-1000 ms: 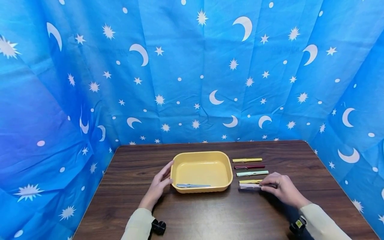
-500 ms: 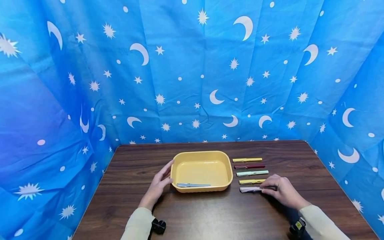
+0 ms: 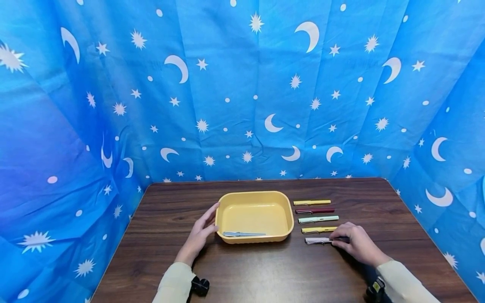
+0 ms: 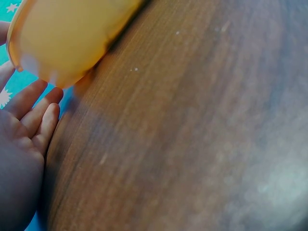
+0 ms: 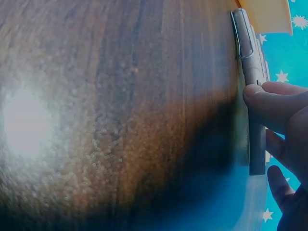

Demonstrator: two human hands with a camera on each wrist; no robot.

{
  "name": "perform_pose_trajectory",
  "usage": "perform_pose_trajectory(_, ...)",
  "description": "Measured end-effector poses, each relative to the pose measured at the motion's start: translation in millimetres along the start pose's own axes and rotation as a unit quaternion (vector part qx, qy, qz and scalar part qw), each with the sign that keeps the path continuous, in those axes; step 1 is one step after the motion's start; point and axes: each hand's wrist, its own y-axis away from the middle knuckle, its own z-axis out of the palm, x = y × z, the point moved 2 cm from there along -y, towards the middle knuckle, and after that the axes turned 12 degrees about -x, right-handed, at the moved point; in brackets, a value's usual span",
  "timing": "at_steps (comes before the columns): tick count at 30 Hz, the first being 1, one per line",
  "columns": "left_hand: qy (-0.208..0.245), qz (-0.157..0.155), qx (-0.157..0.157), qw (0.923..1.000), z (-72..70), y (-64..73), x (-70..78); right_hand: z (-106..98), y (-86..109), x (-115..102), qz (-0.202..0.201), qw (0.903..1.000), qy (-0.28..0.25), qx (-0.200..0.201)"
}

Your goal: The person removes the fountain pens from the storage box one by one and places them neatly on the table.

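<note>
My right hand [image 3: 358, 243] pinches a pale pinkish-white pen [image 3: 317, 240] between thumb and fingers, at the front of a row of pens on the table. In the right wrist view the pen [image 5: 256, 122] shows its wire clip, and its lower end extends past the thumb. A yellow tray [image 3: 254, 240] stands at the middle, with a light blue pen [image 3: 244, 234] lying inside along its near wall. My left hand [image 3: 198, 234] rests against the tray's left side with fingers spread. In the left wrist view its fingertips are right at the tray wall [image 4: 72, 43].
Right of the tray lie a yellow pen [image 3: 312, 202], a dark red pen [image 3: 315, 211], a mint green pen [image 3: 318, 219] and another yellow pen [image 3: 319, 229], roughly parallel. A blue cloth [image 3: 227, 105] with moons and stars hangs behind the brown wooden table [image 3: 261, 273].
The pinkish-white pen has moved toward the front and slightly right in my right hand, away from the nearer yellow pen. My left hand and the tray stay put.
</note>
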Motion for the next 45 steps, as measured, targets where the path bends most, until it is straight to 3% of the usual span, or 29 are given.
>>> perform_pose_trajectory(9, 0.001, -0.001, -0.001, 1.0, 0.3, -0.4, 1.0, 1.7, 0.2, 0.0, 0.002, 0.9999, 0.012, 0.001)
perform_pose_trajectory(26, -0.003, 0.003, -0.003, 1.0, 0.2, -0.3, 0.9, 1.9, 0.0, 1.5, 0.068, 0.9971, 0.008, -0.034)
perform_pose_trajectory(45, -0.006, -0.001, 0.0, 1.0, 0.8, -0.6, 2.1, 2.1, 0.1, 1.1, 0.065, 0.9976, 0.01, -0.024)
